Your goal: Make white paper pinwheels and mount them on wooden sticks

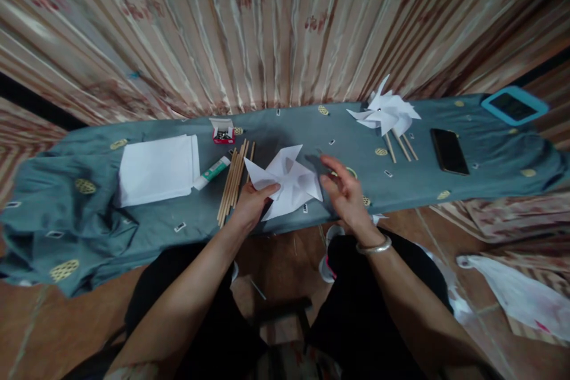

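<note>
A white paper pinwheel [291, 181] with folded blades is held over the near middle of the cloth-covered table. My left hand [253, 202] pinches its left blade, thumb on top and the other fingers hidden beneath. Just right of the pinwheel, my right hand [345, 193] is raised with fingers apart and nothing visible in it; a bracelet circles that wrist. Left of my left hand lies a bundle of wooden sticks [231, 184]. Beside the sticks is a green and white glue stick [212, 173]. A small open red box [223, 132] of shiny metal pieces sits behind them.
A stack of white paper [155, 171] lies on the left of the table. At the back right are several finished pinwheels [392, 111] on sticks, overlapping. A black phone [449, 151] and a blue-framed tablet-like object [515, 105] lie farther right. A patterned curtain [285, 29] hangs behind.
</note>
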Motion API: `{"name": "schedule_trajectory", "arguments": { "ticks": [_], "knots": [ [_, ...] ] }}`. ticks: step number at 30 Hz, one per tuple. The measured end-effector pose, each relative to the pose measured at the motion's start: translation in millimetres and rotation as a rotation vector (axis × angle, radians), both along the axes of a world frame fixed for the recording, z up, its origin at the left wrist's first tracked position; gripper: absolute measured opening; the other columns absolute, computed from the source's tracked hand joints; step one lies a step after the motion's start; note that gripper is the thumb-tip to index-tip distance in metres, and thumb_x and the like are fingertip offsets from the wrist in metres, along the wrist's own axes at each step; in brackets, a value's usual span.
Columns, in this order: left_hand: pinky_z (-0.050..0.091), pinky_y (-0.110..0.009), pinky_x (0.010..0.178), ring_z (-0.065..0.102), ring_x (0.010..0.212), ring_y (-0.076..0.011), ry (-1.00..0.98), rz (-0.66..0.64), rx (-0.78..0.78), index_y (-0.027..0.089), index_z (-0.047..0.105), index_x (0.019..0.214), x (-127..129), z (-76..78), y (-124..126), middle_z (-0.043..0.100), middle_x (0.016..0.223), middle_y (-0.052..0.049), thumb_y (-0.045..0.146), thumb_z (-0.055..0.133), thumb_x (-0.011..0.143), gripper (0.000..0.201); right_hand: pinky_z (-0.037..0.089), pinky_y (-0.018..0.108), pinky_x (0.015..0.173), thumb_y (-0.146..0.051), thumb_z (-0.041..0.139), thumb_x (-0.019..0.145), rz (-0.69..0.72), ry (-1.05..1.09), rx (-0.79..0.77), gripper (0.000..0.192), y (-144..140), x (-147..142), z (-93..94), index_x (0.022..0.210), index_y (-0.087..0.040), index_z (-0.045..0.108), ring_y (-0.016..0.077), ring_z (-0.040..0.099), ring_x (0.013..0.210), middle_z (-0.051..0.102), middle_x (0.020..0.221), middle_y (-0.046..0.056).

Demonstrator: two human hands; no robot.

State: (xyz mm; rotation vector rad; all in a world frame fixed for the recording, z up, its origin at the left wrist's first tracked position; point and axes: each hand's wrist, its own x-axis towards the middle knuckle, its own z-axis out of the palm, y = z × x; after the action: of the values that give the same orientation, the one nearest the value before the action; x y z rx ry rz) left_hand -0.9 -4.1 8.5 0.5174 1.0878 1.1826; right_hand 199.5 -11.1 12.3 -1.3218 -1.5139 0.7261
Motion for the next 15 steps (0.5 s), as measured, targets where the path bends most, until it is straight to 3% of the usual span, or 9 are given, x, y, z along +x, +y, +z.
{"name": "schedule_trajectory", "arguments": {
  "ticks": [4, 8, 12, 15],
  "knots": [
    [0.053, -0.037, 0.082, 0.071, 0.081, -0.0247, -0.017, 0.036, 0.01, 0.015, 0.071, 0.077, -1, 2.7, 4, 0.075, 0.074, -0.004, 0.025, 0.09, 0.04, 0.043, 0.031, 0.057, 0.117, -0.025, 0.053, 0.092, 0.067, -0.35, 0.15, 0.028, -18, 8, 16.7, 0.117, -0.029, 0.065, 0.0285, 0.032, 0.146, 0.036, 0.157, 0.003],
    [0.053, -0.039, 0.085, 0.071, 0.084, -0.0258, -0.01, 0.002, -0.027, 0.014, 0.072, 0.08, 3, 9.0, 6, 0.075, 0.077, -0.005, 0.023, 0.089, 0.039, 0.045, 0.023, 0.059, 0.121, -0.02, 0.057, 0.089, 0.216, -0.456, 0.197, 0.023, -23, 5, 14.7, 0.106, -0.028, 0.07, 0.0299, 0.017, 0.152, 0.027, 0.162, -0.003],
    [0.053, -0.037, 0.084, 0.07, 0.08, -0.0238, 0.003, -0.005, -0.044, 0.015, 0.071, 0.076, 8, 9.5, 6, 0.075, 0.075, -0.003, 0.022, 0.088, 0.038, 0.042, 0.022, 0.059, 0.121, -0.025, 0.063, 0.088, 0.232, -0.447, 0.175, 0.012, -21, 3, 11.5, 0.091, -0.026, 0.074, 0.0308, 0.018, 0.152, 0.03, 0.161, -0.006],
    [0.053, -0.035, 0.079, 0.069, 0.076, -0.0225, 0.042, -0.019, -0.008, 0.015, 0.072, 0.075, 10, 4.7, 4, 0.075, 0.075, -0.004, 0.026, 0.088, 0.042, 0.039, 0.024, 0.058, 0.121, -0.028, 0.061, 0.09, 0.22, -0.438, 0.164, 0.014, -20, 2, 12.4, 0.092, -0.026, 0.075, 0.0301, 0.02, 0.151, 0.033, 0.159, -0.005]
  ]
}}
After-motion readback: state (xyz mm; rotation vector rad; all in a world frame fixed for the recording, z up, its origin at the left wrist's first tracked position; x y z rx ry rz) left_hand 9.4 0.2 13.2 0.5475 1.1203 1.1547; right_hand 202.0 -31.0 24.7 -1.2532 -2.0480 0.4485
